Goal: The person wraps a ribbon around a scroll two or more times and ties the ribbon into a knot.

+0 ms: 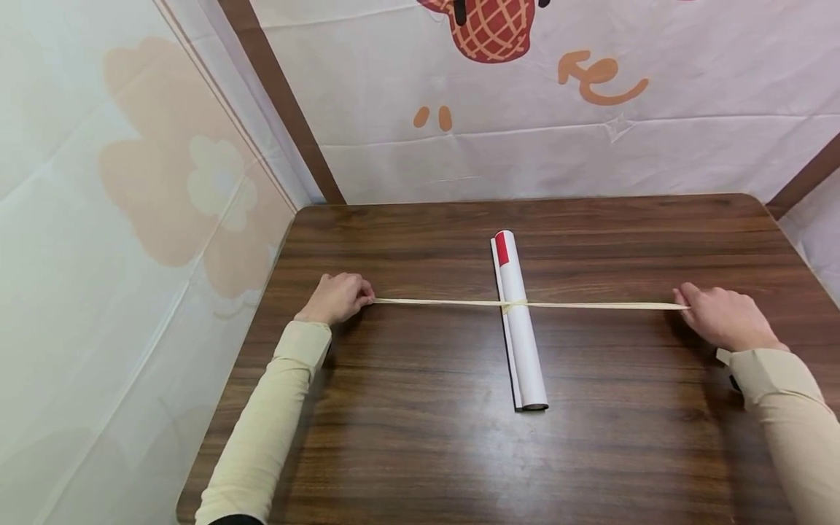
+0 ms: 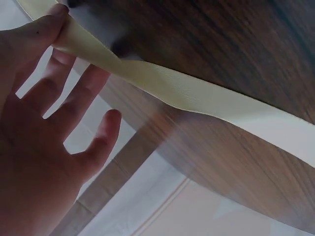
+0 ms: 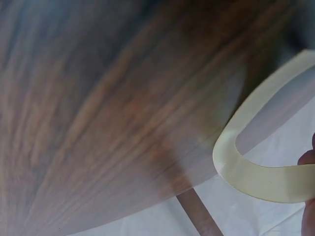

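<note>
A white paper roll with a red patch near its far end lies on the table. Round its middle goes a cream ribbon, crossed or knotted on top and stretched out to both sides. My left hand pinches one ribbon end between thumb and forefinger; the left wrist view shows the other fingers of that hand spread loosely below the twisted ribbon. On the right, my right hand grips the opposite end. In the right wrist view the ribbon bends in a loop beside a sliver of fingers.
The brown wood-grain table has rounded corners. A white printed cloth hangs behind its far edge, and another patterned sheet hangs along the left side. A brown strip runs where they meet.
</note>
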`<state>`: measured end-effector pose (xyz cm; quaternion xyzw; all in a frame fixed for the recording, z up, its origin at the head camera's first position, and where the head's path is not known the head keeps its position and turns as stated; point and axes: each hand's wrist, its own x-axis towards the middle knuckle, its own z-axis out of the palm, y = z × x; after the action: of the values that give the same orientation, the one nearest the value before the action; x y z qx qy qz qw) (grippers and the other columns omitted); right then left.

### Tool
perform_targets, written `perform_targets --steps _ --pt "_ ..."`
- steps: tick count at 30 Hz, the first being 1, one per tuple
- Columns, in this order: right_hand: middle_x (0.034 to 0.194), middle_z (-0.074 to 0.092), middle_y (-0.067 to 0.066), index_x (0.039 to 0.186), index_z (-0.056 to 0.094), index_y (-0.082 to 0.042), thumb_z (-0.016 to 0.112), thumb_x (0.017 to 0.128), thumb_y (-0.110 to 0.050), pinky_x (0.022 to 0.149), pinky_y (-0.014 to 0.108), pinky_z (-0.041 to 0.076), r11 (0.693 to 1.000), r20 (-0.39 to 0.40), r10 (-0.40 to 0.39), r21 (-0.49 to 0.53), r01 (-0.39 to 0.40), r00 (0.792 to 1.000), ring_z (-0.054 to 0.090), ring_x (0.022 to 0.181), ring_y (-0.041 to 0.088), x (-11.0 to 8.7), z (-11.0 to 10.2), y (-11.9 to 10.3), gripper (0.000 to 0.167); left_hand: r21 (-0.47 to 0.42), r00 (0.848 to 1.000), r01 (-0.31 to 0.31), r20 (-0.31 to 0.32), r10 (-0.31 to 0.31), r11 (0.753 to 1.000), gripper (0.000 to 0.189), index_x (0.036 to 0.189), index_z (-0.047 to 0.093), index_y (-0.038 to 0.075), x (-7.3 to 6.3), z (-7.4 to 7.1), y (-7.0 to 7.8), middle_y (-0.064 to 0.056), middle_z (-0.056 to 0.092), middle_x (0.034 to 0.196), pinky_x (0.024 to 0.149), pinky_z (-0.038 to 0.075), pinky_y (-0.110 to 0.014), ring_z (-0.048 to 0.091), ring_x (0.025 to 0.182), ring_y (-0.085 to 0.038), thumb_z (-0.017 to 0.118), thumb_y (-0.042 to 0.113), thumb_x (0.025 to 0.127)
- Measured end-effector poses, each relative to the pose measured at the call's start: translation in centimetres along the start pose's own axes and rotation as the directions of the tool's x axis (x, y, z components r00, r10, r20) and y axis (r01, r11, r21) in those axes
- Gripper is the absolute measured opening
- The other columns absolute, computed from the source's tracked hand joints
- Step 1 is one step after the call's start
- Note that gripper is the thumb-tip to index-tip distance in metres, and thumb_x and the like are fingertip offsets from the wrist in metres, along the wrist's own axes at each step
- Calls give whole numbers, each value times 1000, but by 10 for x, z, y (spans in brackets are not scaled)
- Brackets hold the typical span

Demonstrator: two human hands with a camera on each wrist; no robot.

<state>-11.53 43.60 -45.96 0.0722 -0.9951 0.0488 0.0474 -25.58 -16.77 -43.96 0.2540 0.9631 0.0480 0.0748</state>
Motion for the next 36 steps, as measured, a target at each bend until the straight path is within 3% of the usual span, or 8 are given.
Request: perform_targets --steps 5,8,13,18,21,23,29,36 --pt "58 54 7 86 58 -3 53 96 -19 50 55 41 1000 63 -13 5 13 998 57 55 31 -2 0 1 19 -75 999 -2 38 5 997 12 85 74 14 -10 -3 -11 -3 72 89 91 37 -60 64 86 -23 64 16 92" --pt "68 62 11 89 61 -4 60 93 -22 56 55 44 1000 101 -2 11 0 995 60 62 32 -5 -5 4 19 -113 997 29 76 -20 993 11 88 74 12 -17 -7 -20 -4 72 89 88 41 -55 63 83 -22 65 17 91" --pt "90 64 24 102 62 6 67 86 -22 70 58 45 998 152 52 -35 -47 987 61 81 40 -12 -14 16 32 -151 987 86 147 -63 985 17 103 71 8 -28 -20 -31 -9 72 101 86 45 -53 65 92 -26 67 13 87" --pt "106 54 34 107 60 11 68 83 -18 79 65 35 985 167 163 -93 -149 972 44 100 54 -18 -24 29 38 -158 987 89 148 -65 983 23 107 70 7 -31 -34 -31 -11 71 105 87 45 -54 64 99 -28 69 11 85" --pt "112 49 36 109 59 10 65 82 -12 79 67 32 975 169 216 -89 -204 962 36 104 56 -19 -29 29 35 -175 990 67 131 -44 982 19 104 71 6 -28 -39 -25 -10 70 103 85 47 -49 63 97 -27 68 13 87" --pt "113 47 36 109 59 8 61 80 -8 78 67 31 977 162 210 -74 -201 964 34 104 57 -17 -31 28 34 -192 993 37 120 -14 981 18 104 70 5 -24 -40 -19 -11 70 102 84 48 -47 63 96 -27 66 14 89" --pt "112 52 34 108 61 6 62 79 -12 73 65 35 997 117 83 -4 -83 990 39 103 56 -7 -31 15 34 -237 992 -45 101 71 970 22 109 69 4 -6 -33 9 -12 68 108 86 49 -44 62 100 -27 61 18 94" --pt "119 51 37 117 56 13 62 86 -15 80 68 36 999 129 14 34 -18 992 38 108 56 13 -30 -17 43 -262 984 -125 90 153 957 23 111 68 6 16 -16 48 -9 68 109 87 49 -39 62 99 -21 59 21 96"
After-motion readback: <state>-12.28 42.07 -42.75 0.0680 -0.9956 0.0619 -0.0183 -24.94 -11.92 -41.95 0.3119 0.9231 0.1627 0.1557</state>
